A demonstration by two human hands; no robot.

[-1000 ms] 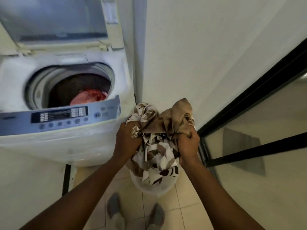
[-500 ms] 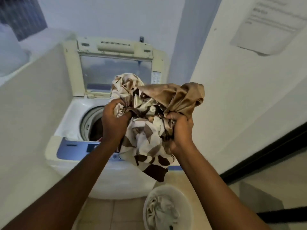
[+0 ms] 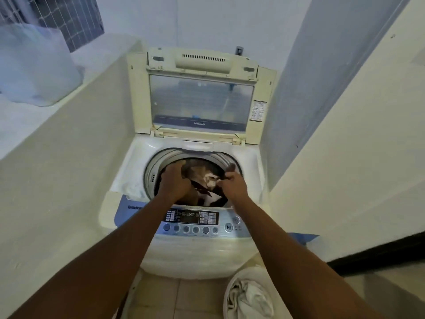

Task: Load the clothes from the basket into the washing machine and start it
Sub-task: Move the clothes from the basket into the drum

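At the bottom right of the frame, nearest you, the white basket (image 3: 247, 293) sits on the tiled floor (image 3: 174, 295) with a pale crumpled garment (image 3: 249, 300) lying in it. It stands just in front of the washing machine (image 3: 190, 256), toward its right corner.

Your two forearms run up from the lower corners and cross over the blue control panel (image 3: 197, 223), where a row of round buttons and a play/pause button (image 3: 228, 227) show between them.

Beyond the panel, both of your hands reach over the round mouth of the drum (image 3: 150, 171) at the centre of the frame. Your left hand (image 3: 176, 180) is curled downward over the left side of the opening, its fingers bent onto the dark edge of the patterned brown-and-white cloth (image 3: 208, 180); motion blur keeps me from telling whether it truly grips it. Your right hand (image 3: 232, 184) is at the right side of the opening with its fingers pinched on the cloth's edge. The cloth itself is down inside the drum, between your hands.

Behind the drum, the cream lid (image 3: 200, 100) stands upright and open, its clear window facing you.

Farthest off, at the upper left of the frame, a translucent plastic bag (image 3: 34, 65) rests on a ledge (image 3: 23, 118) beside a grid-patterned panel (image 3: 76, 17).
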